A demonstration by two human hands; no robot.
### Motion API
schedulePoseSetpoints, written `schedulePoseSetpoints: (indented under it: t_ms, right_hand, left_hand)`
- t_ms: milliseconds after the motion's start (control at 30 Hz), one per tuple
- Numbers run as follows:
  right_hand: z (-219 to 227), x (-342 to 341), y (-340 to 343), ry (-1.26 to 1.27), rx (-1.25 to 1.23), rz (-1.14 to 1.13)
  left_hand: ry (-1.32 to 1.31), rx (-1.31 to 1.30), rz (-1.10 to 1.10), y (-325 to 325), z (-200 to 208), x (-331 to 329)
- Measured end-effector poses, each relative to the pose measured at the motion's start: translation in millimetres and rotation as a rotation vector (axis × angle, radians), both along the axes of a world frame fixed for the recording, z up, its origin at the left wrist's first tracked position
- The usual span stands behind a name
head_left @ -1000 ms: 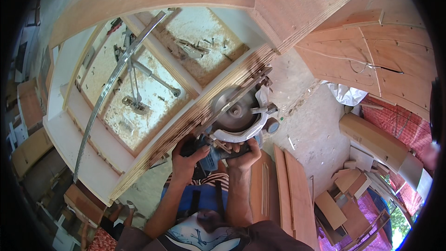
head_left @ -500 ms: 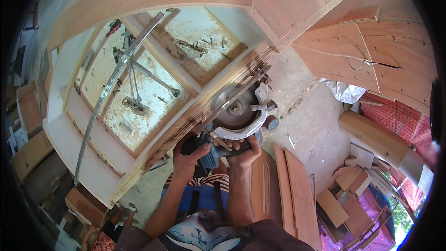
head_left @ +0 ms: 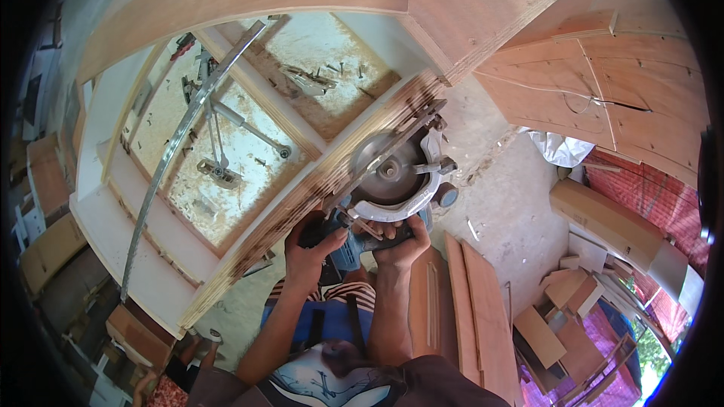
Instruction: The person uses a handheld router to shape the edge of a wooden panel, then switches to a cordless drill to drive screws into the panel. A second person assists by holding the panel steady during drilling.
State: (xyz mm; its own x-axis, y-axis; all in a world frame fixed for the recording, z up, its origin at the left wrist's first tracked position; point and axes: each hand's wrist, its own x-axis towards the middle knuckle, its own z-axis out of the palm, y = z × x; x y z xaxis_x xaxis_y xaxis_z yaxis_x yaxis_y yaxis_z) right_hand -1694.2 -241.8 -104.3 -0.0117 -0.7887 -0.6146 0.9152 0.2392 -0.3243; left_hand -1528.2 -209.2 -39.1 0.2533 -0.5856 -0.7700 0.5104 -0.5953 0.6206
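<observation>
Saw (head_left: 394,212) held two-handed at wooden frame's (head_left: 271,235) near edge

The left hand (head_left: 305,252) was curled round the saw's dark handle; the right hand (head_left: 402,247) gripped its lower side, fingers partly hidden. Its round blade (head_left: 389,171) stood beside the frame's near edge, toward the right corner. A metal strip (head_left: 185,127) reached from the far edge toward the left end, near a strut (head_left: 251,132)
</observation>
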Motion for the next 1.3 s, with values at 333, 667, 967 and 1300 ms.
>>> schedulePoseSetpoints:
  t_ms: [333, 667, 967, 1300]
  right_hand:
    - [13, -6, -19, 0.082, 0.100, -0.022]
    - [8, -12, -24, 0.004, -0.058, -0.014]
    - [-5, -23, -1, -0.105, -0.102, -0.125]
    - [-35, -86, 141, -0.022, 0.048, -0.316]
  left_hand:
    - [-0.028, 0.002, 0.006, -18, 5, -11]
    - [-0.093, -0.056, -0.006, -20, -2, -18]
    - [-0.197, -0.104, -0.060, -4, 0, -29]
    - [-0.015, 0.056, -0.405, 92, -45, -70]
